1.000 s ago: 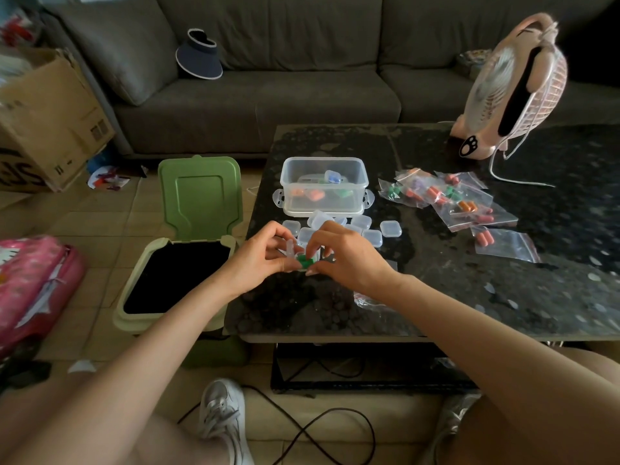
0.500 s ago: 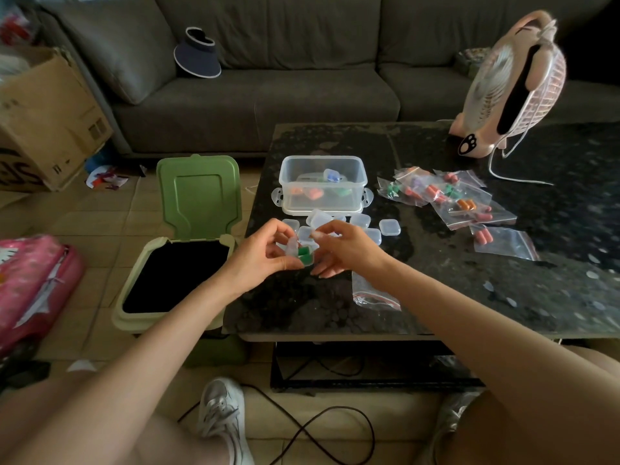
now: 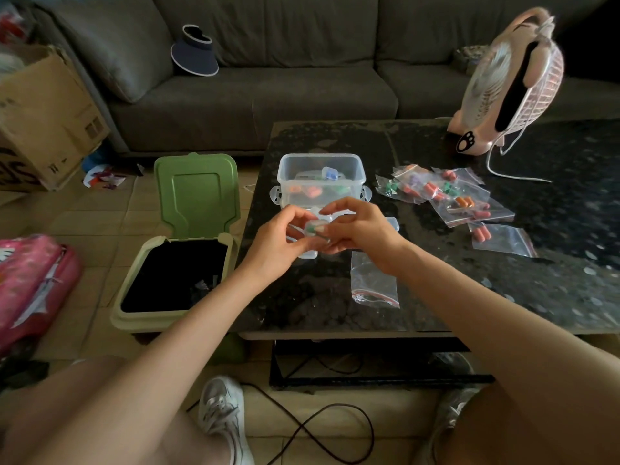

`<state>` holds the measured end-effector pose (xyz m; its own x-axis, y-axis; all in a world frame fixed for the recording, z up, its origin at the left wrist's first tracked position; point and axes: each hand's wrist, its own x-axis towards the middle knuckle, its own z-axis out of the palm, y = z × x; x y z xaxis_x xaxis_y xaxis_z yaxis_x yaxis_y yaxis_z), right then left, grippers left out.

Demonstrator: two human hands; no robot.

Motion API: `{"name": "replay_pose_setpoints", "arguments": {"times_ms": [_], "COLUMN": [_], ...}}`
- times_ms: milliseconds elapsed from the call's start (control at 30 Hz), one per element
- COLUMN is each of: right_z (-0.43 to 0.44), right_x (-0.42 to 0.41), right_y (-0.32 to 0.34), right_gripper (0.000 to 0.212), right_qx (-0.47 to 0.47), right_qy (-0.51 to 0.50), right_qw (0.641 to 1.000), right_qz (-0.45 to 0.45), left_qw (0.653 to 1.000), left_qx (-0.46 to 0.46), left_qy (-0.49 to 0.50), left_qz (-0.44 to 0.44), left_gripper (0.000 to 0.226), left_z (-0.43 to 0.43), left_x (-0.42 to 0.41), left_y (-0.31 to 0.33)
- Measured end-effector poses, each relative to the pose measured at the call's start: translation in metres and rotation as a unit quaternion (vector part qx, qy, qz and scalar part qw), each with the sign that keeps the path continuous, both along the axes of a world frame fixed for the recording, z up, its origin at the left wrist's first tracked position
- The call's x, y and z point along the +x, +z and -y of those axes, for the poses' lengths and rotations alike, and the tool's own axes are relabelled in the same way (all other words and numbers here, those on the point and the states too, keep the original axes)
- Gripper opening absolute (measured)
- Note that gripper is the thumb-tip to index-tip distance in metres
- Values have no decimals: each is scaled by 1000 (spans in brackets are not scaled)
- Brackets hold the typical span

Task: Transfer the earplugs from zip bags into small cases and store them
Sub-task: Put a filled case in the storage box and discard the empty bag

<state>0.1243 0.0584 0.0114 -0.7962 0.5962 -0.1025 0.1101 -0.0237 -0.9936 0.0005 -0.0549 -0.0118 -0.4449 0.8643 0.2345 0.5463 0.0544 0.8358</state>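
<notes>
Head view: left hand (image 3: 278, 243) and right hand (image 3: 362, 233) both pinch a small clear case (image 3: 319, 230) (green earplugs (image 3: 311, 227) inside) above the table (image 3: 436, 297), just in front of the box (image 3: 322, 162); filled bags (image 3: 446, 196) lie right.

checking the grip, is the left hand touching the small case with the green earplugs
Touching. The head view shows the left hand pinching the small case between thumb and fingertips, with no gap.

Left hand (image 3: 276, 245), right hand (image 3: 360, 229), forearms, legs bare; white lace-up left sneaker (image 3: 221, 417), greyish right sneaker (image 3: 448, 414)
</notes>
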Motion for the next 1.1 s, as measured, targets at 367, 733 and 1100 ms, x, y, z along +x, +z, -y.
{"name": "replay_pose_setpoints", "arguments": {"times_ms": [367, 733, 1100], "right_z": [-15, -51, -50], "right_x": [10, -20, -28], "right_y": [-7, 15, -3], "right_gripper": [12, 55, 28], "right_qx": [-93, -236, -28], "right_qy": [-48, -31, -56], "right_qw": [993, 950, 998], "right_qz": [58, -202, -8], "left_qw": [987, 926, 972], "left_qx": [-146, -232, -111], "left_qy": [41, -190, -103], "left_qz": [56, -227, -180], "left_gripper": [35, 70, 8], "left_z": [-23, -11, -15], "left_x": [18, 53, 38], "left_y": [0, -18, -34]}}
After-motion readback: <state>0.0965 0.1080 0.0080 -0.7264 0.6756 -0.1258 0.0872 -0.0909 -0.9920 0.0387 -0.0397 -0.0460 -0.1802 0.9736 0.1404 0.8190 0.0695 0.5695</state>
